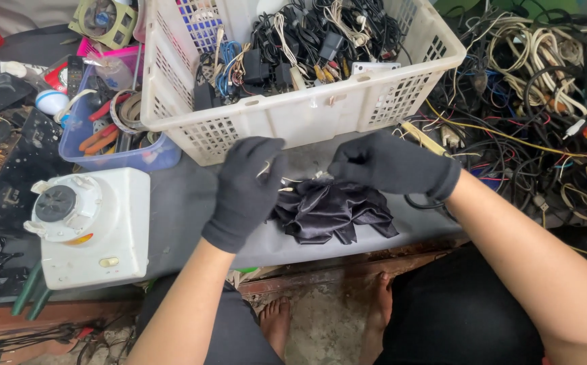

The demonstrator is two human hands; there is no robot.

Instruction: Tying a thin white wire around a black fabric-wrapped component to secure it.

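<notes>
Black cloth (334,213), crumpled, satin-like sheen; lies on the grey surface (185,203) just in front of the white basket (293,118) of cables. Judged light, limp and slippery; best taken by a bunched fold or edge. Left hand (246,189), black-gloved, fingers curled beside the cloth, seemingly pinching a thin pale wire. Right hand (391,165), gloved, fingers bent over the cloth's top; grip cannot be told. Surroundings: white appliance base (90,226) at left, blue tub (114,145) of tools, tangled cable heap (537,101) at right; cluttered workshop.
</notes>
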